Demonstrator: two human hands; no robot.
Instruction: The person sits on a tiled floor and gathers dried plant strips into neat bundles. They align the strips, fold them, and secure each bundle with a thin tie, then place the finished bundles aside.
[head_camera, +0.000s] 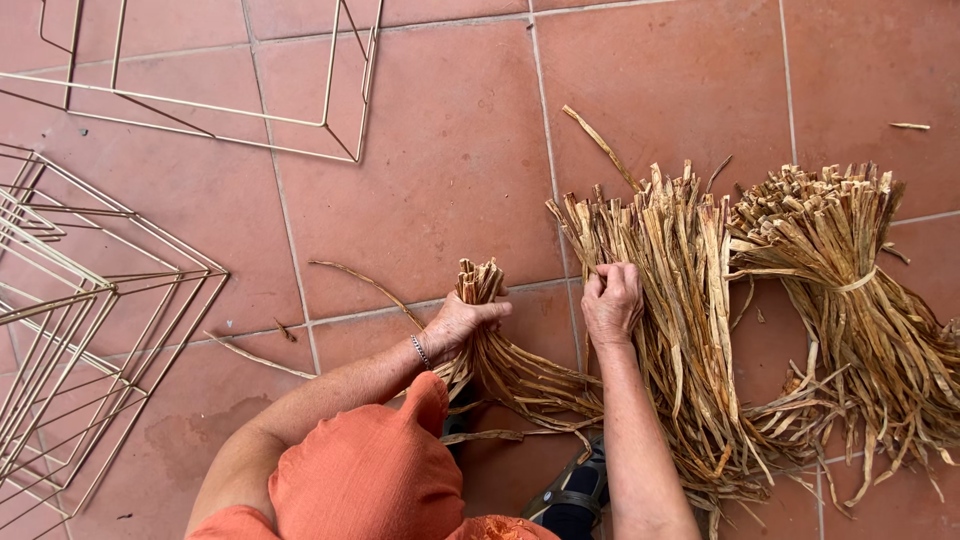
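- The small bunch of dried straw strips (480, 300) sits just below centre of the tiled floor (440, 170); the left hand (455, 325) is closed round it near its cut ends, and its long tails trail off toward 4 o'clock.
- The right hand (612, 300) is pinched tight on strips at the near edge of the loose pile (680, 330), at 3 o'clock of the bunch.
- Risk, as I judge it: the strips lie crossed and tangled, so a pull could drag neighbours along or snap a brittle one; a slack left grip could let the bunch splay.
- A tied bundle (850, 290) lies further out at 3 o'clock, touching the pile; stray strips (360, 280) litter the tiles.
- Thin wire frames (90, 330) stand well apart at 9 and 11 o'clock; the sandalled foot (575, 495) sits at 5 o'clock, under the tails.
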